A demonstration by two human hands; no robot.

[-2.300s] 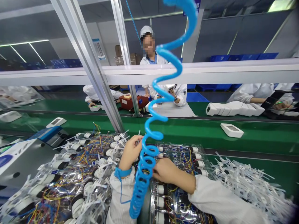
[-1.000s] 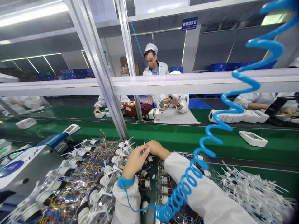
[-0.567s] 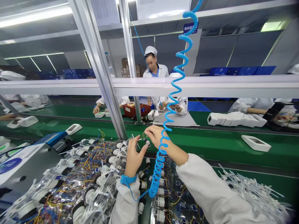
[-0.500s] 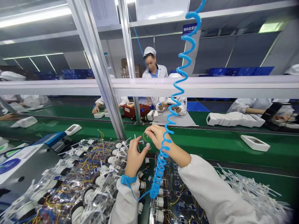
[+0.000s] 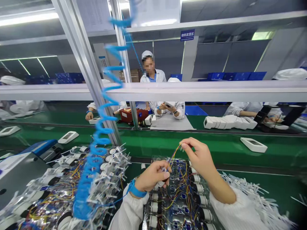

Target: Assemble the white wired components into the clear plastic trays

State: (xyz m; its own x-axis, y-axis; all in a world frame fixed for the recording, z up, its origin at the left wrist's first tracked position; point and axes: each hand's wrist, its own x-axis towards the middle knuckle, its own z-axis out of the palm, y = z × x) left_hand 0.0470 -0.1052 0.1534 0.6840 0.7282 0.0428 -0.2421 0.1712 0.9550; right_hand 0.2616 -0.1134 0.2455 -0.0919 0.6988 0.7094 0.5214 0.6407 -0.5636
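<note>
My left hand (image 5: 153,175), with a blue wrist strap (image 5: 137,189) on its wrist, is closed around a small white round part (image 5: 161,183). Thin yellow and dark wires (image 5: 173,156) run up from it to my right hand (image 5: 195,155), whose thumb and forefinger pinch their ends. Below both hands lies a tray of small circuit boards (image 5: 178,198) with wires and black-and-white cylindrical parts along its sides. To the left is a pile of wired parts with white zip ties (image 5: 107,179).
A blue coiled cord (image 5: 104,127) hangs left of my hands. Loose white zip ties (image 5: 254,195) lie at the right. White devices (image 5: 253,144) rest on the green conveyor (image 5: 216,143). Co-workers sit beyond; a metal post (image 5: 83,60) stands at left.
Both hands have moved right and apart, over the tray, with the wires now stretched between them. The coiled cord has swung left, and the view has shifted.
</note>
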